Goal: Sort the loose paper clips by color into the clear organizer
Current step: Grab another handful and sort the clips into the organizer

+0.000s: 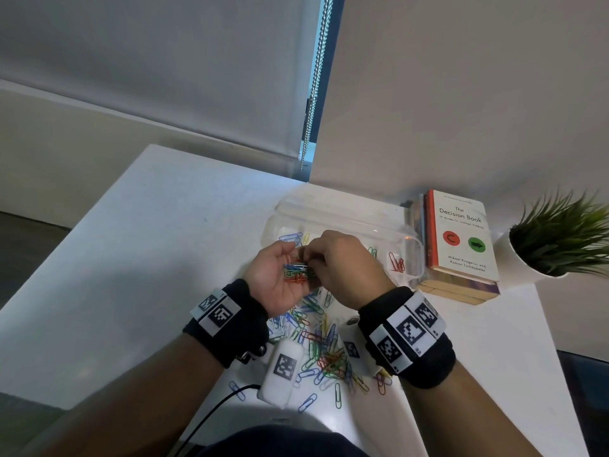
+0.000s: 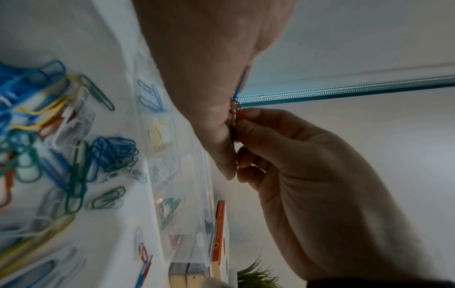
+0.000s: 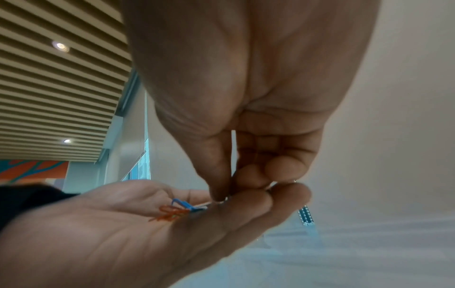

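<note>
left hand: palm up, cupping mixed clips | right hand: fingertips pinching one clip | clip's direction: cannot tell | organizer: long side runs left-right

white table | on it: loose paper clips, clear organizer, books, potted plant
</note>
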The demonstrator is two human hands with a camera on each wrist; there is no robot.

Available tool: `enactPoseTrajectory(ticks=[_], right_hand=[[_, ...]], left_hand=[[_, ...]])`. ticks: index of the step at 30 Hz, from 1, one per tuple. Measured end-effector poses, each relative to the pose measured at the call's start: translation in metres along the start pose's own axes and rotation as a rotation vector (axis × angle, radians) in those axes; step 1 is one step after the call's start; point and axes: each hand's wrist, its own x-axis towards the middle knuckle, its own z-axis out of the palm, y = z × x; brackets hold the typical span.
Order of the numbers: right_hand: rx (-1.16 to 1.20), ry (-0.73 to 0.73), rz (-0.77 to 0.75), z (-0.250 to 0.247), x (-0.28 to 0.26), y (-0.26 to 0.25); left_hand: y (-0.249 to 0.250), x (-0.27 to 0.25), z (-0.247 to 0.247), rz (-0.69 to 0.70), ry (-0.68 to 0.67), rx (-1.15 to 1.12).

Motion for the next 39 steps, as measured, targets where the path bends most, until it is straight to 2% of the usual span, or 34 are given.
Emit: enactPoseTrajectory(ticks=[7,17,24,29,33,39], right_hand=[[-0.064,-0.016,-0.014,0.003,-0.003,-0.006],[-0.034,-0.017,0.002,-0.002,-0.003,0.0],[0.121,0.047,-0.011,-0.011,-0.007,0.009],[0.311,0.152,0.125,-0.024,-0.013,0.032],[0.325,0.246,0.278,-0.033,-0.005,0.067],[0.184,0.177,0.386,-0.019,0.018,0.081]], left_hand=[[0.001,0.005,-0.002,-0.02,0.062,-0.021],[0.0,0.0,0.003,0.0,0.006,-0.004],[-0.002,0.0,0.004,-0.006,-0.048,-0.022],[0.001,0.003,0.0,-0.002,0.01,-0.008],[0.005,0.003,-0.002,0.011,0.022,0.005],[0.007,0.003,-0.002,0.018,0.036,0.003]])
